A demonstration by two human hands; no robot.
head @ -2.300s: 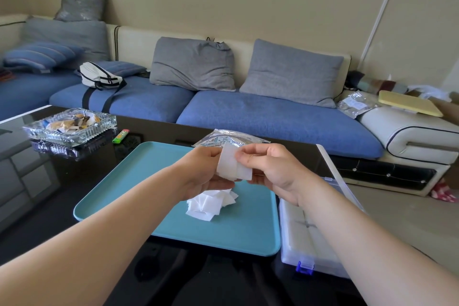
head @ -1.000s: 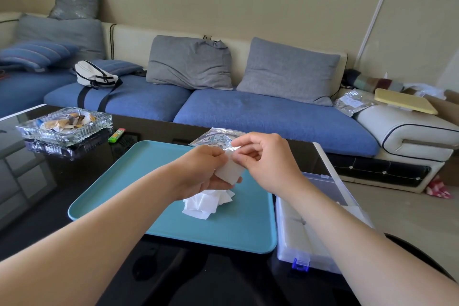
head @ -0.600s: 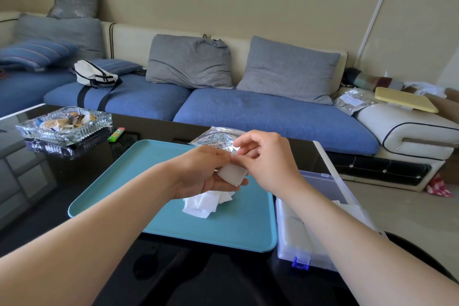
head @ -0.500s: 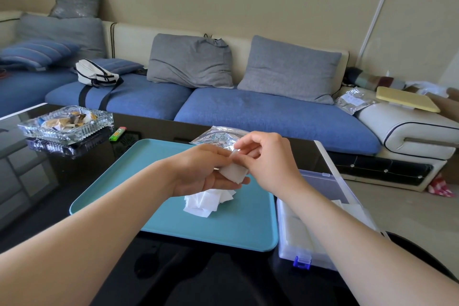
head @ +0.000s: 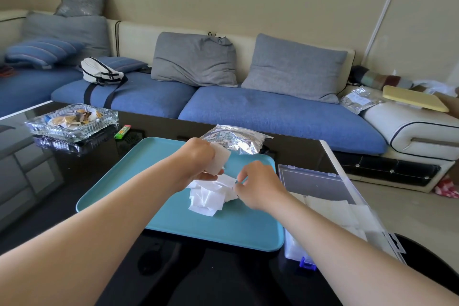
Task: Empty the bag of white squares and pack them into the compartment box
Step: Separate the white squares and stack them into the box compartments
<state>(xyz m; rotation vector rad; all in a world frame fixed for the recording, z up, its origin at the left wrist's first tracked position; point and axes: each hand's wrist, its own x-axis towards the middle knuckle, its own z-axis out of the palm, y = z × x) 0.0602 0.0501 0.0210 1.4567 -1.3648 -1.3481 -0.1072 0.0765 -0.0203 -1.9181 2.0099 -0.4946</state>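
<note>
white squares [head: 206, 202] sat heaped in a loose pile near the middle of the teal tray [head: 171, 221], and both hands were right on them. the left hand [head: 198, 160] gripped a small stack [head: 219, 162] of the squares, fingers curled round it, just above the pile. the right hand [head: 259, 187] was down at the pile's right edge, thumb and forefinger pinching the top square [head: 227, 180]. the silver bag [head: 236, 141] lay crumpled at the tray's far edge. just right of the tray stood the clear compartment box [head: 295, 246], lid open, more white squares lying inside. all of it rested on a glossy black table [head: 223, 278]. well off to the left on that table were a glass ashtray [head: 72, 120] and a green lighter [head: 122, 131] beside it. a blue sofa [head: 273, 112] ran along behind.
</note>
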